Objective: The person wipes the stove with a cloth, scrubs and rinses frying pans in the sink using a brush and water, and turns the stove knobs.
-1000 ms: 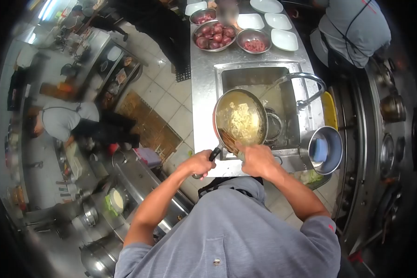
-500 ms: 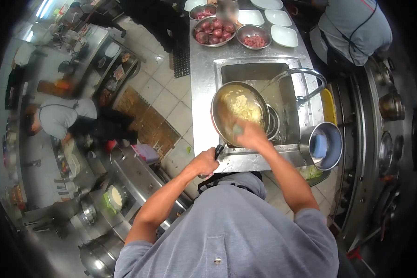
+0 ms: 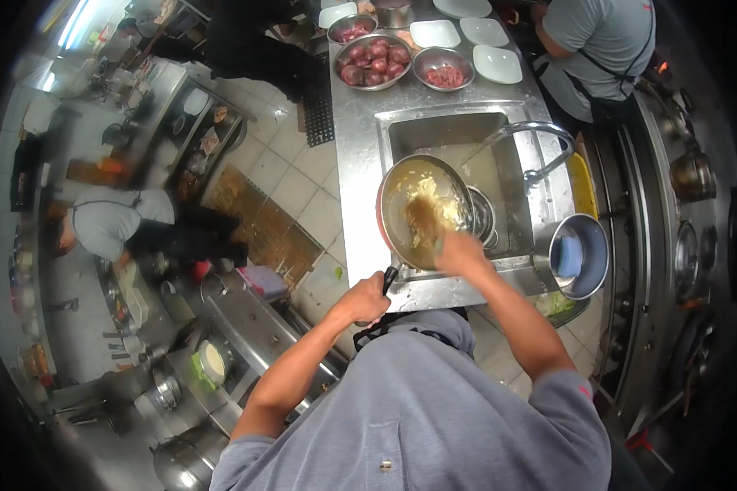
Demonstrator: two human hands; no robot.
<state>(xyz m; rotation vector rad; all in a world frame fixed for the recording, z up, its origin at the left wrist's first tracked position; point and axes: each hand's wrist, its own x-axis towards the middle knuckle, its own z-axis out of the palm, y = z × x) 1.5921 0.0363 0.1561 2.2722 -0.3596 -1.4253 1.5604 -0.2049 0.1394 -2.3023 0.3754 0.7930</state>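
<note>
My left hand (image 3: 367,299) is closed around the black handle (image 3: 390,279) of a round pan (image 3: 399,176), which is held over the near left part of the sink (image 3: 508,204). Pale yellow bits of food (image 3: 444,197) lie in the pan. Over the pan's near right edge, my right hand (image 3: 460,252) grips a brown brush (image 3: 422,218), its bristles blurred by motion against the inside of the pan. A metal strainer ring (image 3: 485,214) shows in the basin beside the pan.
A curved faucet (image 3: 540,128) arches over the sink's right side. A metal pot (image 3: 595,255) with a blue sponge stands at right. Bowls of red onions (image 3: 374,63) and meat (image 3: 445,76), and white dishes (image 3: 497,64), stand beyond. Co-workers (image 3: 602,45) are at the upper right and left (image 3: 115,219).
My right hand has swept the brush around inside the pan, and the food bits have spread. The pan has shifted slightly. The co-worker at the upper right has moved left.
</note>
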